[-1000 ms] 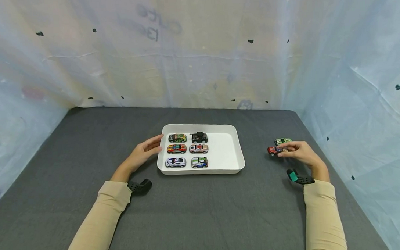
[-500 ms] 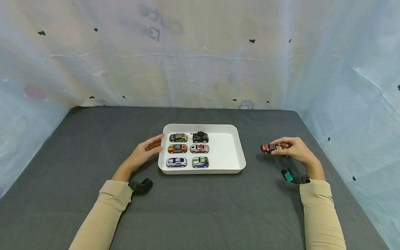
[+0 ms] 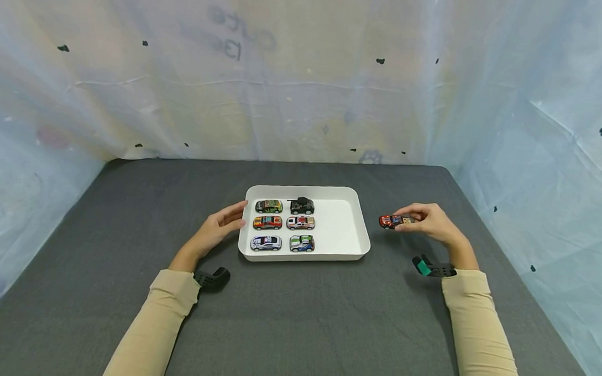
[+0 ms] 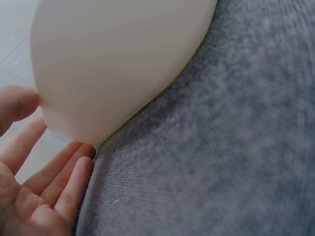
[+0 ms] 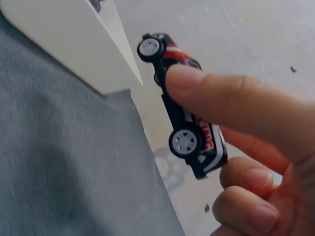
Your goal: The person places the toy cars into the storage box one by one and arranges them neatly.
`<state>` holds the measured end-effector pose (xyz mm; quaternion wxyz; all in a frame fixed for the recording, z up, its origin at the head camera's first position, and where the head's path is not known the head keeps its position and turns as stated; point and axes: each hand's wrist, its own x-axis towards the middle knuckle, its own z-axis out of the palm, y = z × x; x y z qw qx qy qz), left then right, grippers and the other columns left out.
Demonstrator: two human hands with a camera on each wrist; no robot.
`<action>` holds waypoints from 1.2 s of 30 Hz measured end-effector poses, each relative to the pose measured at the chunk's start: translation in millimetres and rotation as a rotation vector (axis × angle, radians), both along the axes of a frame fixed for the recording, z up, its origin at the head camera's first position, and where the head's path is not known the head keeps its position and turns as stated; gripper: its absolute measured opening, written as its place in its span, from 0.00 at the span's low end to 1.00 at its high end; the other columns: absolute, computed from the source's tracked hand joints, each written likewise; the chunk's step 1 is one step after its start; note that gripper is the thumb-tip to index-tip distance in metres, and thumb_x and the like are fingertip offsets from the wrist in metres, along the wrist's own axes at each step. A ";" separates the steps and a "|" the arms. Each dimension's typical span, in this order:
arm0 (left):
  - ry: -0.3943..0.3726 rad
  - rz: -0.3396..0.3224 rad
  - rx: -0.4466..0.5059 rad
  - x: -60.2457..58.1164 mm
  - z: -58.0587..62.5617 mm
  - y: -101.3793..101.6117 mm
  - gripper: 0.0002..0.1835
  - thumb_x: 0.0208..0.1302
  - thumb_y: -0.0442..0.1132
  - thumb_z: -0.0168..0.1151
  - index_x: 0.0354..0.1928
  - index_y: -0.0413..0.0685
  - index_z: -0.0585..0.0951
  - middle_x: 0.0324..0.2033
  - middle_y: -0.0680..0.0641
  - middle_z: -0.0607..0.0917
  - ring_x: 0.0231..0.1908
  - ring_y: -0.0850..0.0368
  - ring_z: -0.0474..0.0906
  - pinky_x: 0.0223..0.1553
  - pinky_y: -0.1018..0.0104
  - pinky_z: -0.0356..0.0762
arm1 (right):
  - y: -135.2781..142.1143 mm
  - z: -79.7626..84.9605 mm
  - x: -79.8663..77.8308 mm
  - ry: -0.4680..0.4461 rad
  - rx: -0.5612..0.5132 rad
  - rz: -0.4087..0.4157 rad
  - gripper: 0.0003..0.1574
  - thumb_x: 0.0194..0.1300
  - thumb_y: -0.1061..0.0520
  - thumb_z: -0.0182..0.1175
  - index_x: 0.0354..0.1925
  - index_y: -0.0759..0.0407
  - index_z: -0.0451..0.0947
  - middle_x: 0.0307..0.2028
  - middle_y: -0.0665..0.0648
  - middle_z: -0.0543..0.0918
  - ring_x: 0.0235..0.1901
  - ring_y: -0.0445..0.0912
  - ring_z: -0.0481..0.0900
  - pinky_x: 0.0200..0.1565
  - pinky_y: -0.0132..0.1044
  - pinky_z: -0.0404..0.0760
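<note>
A white tray [image 3: 339, 225] lies on the dark cloth with toy cars in two columns. They include a black car with a top mount [image 3: 301, 206], a red-yellow car [image 3: 267, 223] and a white-purple car [image 3: 266, 243]. My left hand [image 3: 214, 231] touches the tray's left wall with fairly straight fingers; the left wrist view shows fingertips against the tray wall [image 4: 123, 59]. Right of the tray, my right hand [image 3: 432, 226] pinches a red and black toy car [image 3: 389, 222] between thumb and fingers. The right wrist view shows this toy car [image 5: 184, 113] raised off the cloth.
Dark grey cloth [image 3: 305, 320] covers the table. Pale translucent sheeting [image 3: 298, 99] hangs behind it and along both sides. More cars in the tray are a green one [image 3: 269, 206], a white-red one [image 3: 300, 223] and a blue-green-white one [image 3: 302, 243]. The tray's right part is bare.
My right hand has moved left toward the tray with the red toy car. A green car seen behind that hand earlier is out of sight now. The left hand stays at the tray.
</note>
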<state>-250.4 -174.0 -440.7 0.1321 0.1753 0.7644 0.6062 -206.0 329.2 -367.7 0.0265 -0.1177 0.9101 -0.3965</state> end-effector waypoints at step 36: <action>-0.002 0.006 -0.011 -1.1 -0.1 0.5 0.33 0.71 0.43 0.56 0.74 0.48 0.58 0.73 0.39 0.60 0.71 0.41 0.61 0.51 0.87 0.71 | -55.2 0.2 0.8 -0.007 -0.075 0.032 0.19 0.53 0.60 0.72 0.44 0.68 0.83 0.19 0.47 0.56 0.19 0.35 0.51 0.23 0.30 0.56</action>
